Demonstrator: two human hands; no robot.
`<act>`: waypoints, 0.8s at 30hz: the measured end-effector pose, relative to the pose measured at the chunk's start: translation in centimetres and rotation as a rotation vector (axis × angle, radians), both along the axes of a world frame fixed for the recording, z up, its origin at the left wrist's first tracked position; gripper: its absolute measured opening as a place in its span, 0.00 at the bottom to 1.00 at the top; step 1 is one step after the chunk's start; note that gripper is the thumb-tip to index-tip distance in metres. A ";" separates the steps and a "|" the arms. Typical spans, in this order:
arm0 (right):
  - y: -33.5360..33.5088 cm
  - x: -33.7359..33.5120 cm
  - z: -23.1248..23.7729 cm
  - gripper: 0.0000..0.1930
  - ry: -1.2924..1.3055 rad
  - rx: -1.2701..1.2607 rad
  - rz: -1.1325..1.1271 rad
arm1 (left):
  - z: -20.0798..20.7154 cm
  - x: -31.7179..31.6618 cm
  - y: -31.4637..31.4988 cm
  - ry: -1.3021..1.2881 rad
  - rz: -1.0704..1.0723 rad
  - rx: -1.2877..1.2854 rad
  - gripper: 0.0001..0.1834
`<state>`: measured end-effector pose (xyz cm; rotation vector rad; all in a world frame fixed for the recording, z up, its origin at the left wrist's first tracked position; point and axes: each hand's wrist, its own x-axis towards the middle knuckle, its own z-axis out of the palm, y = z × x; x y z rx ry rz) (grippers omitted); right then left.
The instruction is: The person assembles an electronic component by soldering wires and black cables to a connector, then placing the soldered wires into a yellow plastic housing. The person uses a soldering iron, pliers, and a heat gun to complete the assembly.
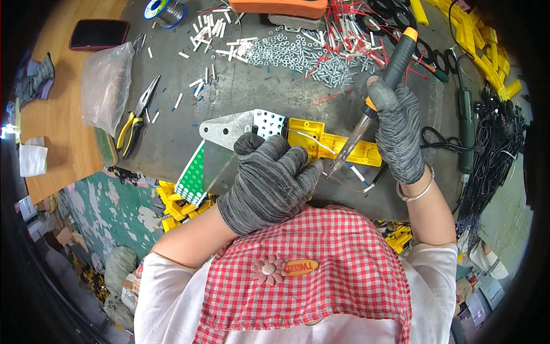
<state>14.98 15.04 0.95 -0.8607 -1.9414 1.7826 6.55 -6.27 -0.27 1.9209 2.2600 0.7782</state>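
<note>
My left hand, in a grey knit glove, presses its bent fingers on a yellow plastic handle shell where it meets a perforated metal plate. A flat grey metal plate extends to the left, above a green-and-white strip. White and brown wires lie in the shell and trail out near its lower side. My right hand, gloved too, is closed around a screwdriver with a black and orange handle. Its shaft slants down-left across the shell, its tip near the wires.
Loose nuts and screws lie beyond the work among white sleeves and red wires. At the left are yellow-handled pliers, a clear plastic bag, a phone and a solder spool. A green corded tool and black cables lie right.
</note>
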 end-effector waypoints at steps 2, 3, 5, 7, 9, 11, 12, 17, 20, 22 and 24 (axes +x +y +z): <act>0.2 0.1 -0.1 0.19 -0.001 -0.004 0.010 | 0.6 -0.4 0.1 0.078 -0.049 0.016 0.19; 0.3 0.1 -0.3 0.19 -0.003 -0.010 0.021 | 0.7 -0.4 0.2 0.077 -0.051 0.017 0.19; 0.3 0.3 -0.5 0.19 0.009 0.020 0.021 | 0.8 -0.4 0.2 0.069 -0.046 0.027 0.19; 0.2 0.4 -0.4 0.19 0.021 0.049 0.021 | 0.1 -0.3 0.0 0.036 -0.040 0.034 0.20; 0.1 0.4 -0.1 0.18 -0.005 0.058 0.023 | -0.1 -0.2 -0.1 0.003 -0.034 0.041 0.20; 0.2 0.4 0.2 0.18 0.017 0.033 -0.008 | 0.5 -0.4 0.1 0.028 -0.034 0.054 0.20; 0.3 0.3 0.4 0.18 0.040 0.008 -0.039 | 0.4 -0.4 0.2 0.030 -0.037 0.056 0.20; 2.0 0.6 0.5 0.17 0.012 0.051 -0.040 | 1.2 -1.0 0.8 0.040 -0.026 0.003 0.17; 3.3 1.1 1.2 0.18 0.111 -0.044 -0.151 | 3.4 -3.0 0.3 -0.106 -0.114 0.054 0.20; 4.0 1.3 2.4 0.18 0.195 -0.174 -0.281 | 4.9 -6.4 -1.5 -0.143 -0.201 -0.100 0.26; 4.8 1.7 3.8 0.17 0.327 -0.326 -0.359 | 5.6 -9.3 -2.9 -0.243 0.115 -0.295 0.24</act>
